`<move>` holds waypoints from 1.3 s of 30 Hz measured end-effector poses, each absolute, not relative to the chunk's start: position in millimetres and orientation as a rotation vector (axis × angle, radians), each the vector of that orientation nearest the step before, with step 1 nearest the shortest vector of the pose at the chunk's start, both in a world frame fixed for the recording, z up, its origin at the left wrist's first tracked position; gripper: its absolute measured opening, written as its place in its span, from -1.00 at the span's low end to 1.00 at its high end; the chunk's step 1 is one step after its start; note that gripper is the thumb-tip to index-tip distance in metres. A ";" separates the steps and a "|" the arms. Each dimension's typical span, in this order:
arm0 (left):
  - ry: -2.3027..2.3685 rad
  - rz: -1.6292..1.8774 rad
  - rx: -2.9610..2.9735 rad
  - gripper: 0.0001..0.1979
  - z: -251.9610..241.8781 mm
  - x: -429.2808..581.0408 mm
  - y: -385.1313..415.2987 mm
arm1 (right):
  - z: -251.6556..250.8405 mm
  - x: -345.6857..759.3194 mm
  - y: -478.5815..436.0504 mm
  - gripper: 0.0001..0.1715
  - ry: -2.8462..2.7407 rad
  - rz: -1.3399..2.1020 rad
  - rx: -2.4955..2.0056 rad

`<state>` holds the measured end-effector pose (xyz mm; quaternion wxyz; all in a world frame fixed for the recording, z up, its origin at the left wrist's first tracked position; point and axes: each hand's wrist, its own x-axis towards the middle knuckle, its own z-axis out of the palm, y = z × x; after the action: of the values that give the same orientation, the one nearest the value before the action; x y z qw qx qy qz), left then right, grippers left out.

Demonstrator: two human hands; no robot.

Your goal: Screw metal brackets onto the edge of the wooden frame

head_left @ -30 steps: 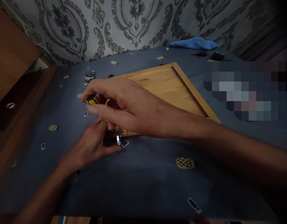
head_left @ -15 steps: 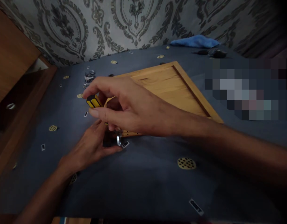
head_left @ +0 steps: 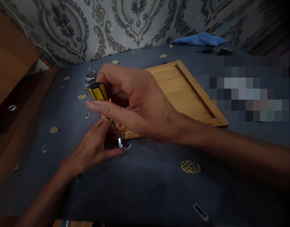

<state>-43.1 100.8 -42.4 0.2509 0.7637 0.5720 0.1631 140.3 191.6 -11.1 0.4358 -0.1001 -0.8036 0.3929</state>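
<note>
A screwdriver point(head_left: 98, 91) with a yellow and black handle is gripped in my right hand point(head_left: 140, 97). Its shaft slants down to a small shiny metal fitting point(head_left: 120, 142) at the near left corner of a framed wooden panel point(head_left: 168, 83). My left hand point(head_left: 94, 143) is closed around that corner, thumb tip by the fitting and fingers on the far side. The fingertips of the left hand are partly hidden, and so is the spot where the screwdriver tip meets the fitting.
Loose metal hardware point(head_left: 90, 77) lies beyond my hands on the patterned grey-blue cloth point(head_left: 145, 186). At the back right are a blue cloth point(head_left: 200, 40) and a dark tool point(head_left: 218, 50). A wooden cabinet point(head_left: 14, 44) stands at left; a blurred-out patch covers the right.
My right hand has risen and turned on the screwdriver handle, which stands higher, exposing more of the shaft. My left hand has stayed in place.
</note>
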 end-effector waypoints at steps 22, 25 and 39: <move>1.545 0.443 2.077 -0.62 -41.5 -42.5 101.3 | -17.7 140.7 192.4 -0.69 -2.070 0.922 -0.216; 1.556 0.438 2.074 -0.58 -42.1 -43.2 101.0 | -16.3 140.9 191.6 -0.66 -2.085 0.922 -0.237; 1.558 0.419 2.077 -0.58 -41.3 -41.9 102.0 | -16.6 141.3 191.0 -0.65 -2.093 0.910 -0.268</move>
<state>-41.9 102.0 -41.3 0.2532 0.7641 0.5731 0.1540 141.3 191.0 -16.6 0.4095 -0.1063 -0.8309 0.3613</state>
